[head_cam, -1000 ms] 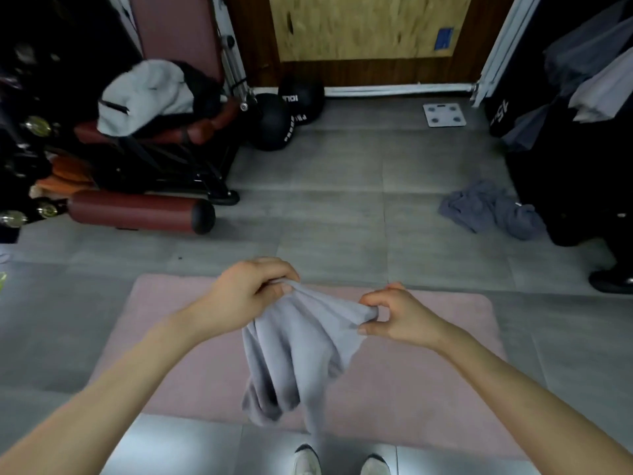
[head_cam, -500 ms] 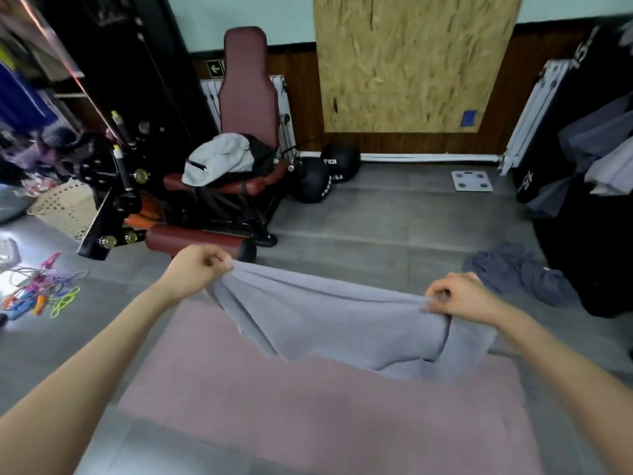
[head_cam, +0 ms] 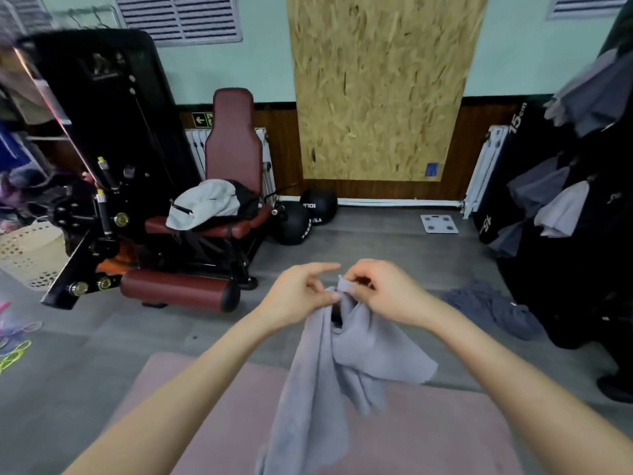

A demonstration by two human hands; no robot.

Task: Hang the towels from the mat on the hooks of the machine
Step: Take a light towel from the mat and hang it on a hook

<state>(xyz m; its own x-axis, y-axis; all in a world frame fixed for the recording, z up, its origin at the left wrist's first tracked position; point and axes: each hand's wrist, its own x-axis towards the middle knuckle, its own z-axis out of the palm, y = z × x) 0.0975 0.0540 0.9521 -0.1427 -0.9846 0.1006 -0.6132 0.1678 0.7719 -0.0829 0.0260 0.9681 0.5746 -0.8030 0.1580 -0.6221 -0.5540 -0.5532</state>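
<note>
A light grey towel (head_cam: 329,375) hangs in front of me over the pink mat (head_cam: 428,437). My left hand (head_cam: 298,296) pinches its top edge between thumb and fingers, the index finger pointing out. Close beside it, my right hand (head_cam: 383,293) pinches a small white tab at the towel's top. On the right stands the black machine (head_cam: 589,269), with several grey and white towels (head_cam: 561,210) hanging on it. A dark grey towel (head_cam: 493,310) lies crumpled on the floor beside the machine.
A maroon exercise machine (head_cam: 191,234) with a white and black garment on its seat stands at the left. Two black medicine balls (head_cam: 301,221) and a white scale (head_cam: 439,223) lie by the back wall. A perforated basket (head_cam: 27,252) sits far left.
My hands held the towel spread wide half a second ago; they have now come together at its top, so it hangs folded. The view has tilted upward.
</note>
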